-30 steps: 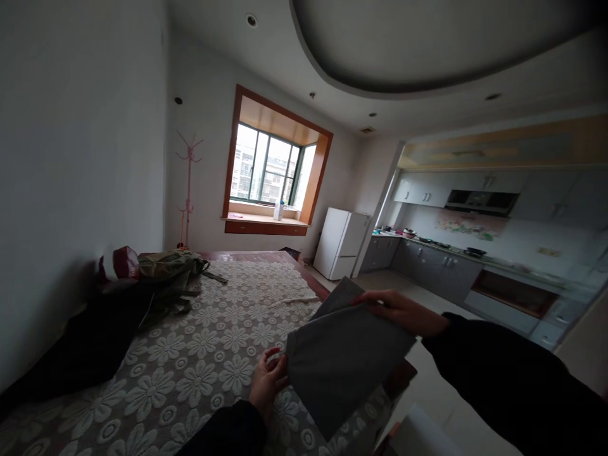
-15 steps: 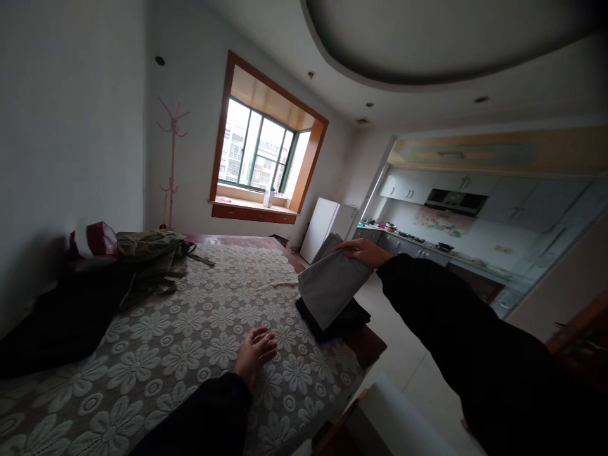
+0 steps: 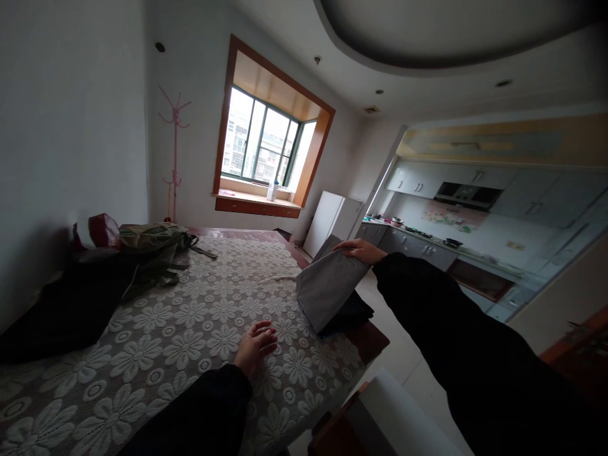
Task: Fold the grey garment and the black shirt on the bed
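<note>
R hand grips grey cloth – L hand fingers spread on tablecloth

A folded cloth lies on a dark pile at the table's right edge, a backpack at far left.

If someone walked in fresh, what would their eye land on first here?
Probably the right hand holding a folded grey cloth above a dark folded pile at the table's near right corner. Next, the left hand lying flat on the flowered lace tablecloth, and the bright bay window behind.
</note>
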Motion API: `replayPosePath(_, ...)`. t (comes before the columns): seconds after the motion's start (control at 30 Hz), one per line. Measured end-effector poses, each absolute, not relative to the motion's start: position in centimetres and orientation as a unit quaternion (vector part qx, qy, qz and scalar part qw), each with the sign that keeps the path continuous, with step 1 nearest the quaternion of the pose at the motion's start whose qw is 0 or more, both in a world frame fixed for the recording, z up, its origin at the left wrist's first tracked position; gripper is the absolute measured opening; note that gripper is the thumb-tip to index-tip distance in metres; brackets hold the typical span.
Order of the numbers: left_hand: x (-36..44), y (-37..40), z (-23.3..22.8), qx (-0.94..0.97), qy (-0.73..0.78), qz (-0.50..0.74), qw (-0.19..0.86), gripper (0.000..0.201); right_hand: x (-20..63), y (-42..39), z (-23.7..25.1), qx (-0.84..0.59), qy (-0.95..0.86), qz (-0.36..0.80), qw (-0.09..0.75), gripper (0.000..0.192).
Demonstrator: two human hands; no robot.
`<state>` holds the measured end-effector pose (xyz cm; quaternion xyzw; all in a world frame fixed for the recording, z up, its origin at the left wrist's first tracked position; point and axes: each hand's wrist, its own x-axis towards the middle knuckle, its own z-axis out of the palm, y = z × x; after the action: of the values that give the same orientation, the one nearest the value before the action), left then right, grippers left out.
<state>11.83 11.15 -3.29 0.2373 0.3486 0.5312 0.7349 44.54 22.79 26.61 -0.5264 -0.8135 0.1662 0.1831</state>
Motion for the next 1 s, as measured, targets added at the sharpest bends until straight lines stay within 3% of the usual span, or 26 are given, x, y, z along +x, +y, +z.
replayPosePath(0.4,12.1,11.5,-3.5,0.223,0.359,0.528,0.737,0.030,49.3,24.3,25.0,-0.579,-0.760,0.198,0.219,0.042)
replayPosePath(1.0,12.0,11.6,-3.5,0.211,0.359,0.523,0.744,0.029,47.0,25.2,26.2,-0.579,-0.775,0.170,0.187,0.041)
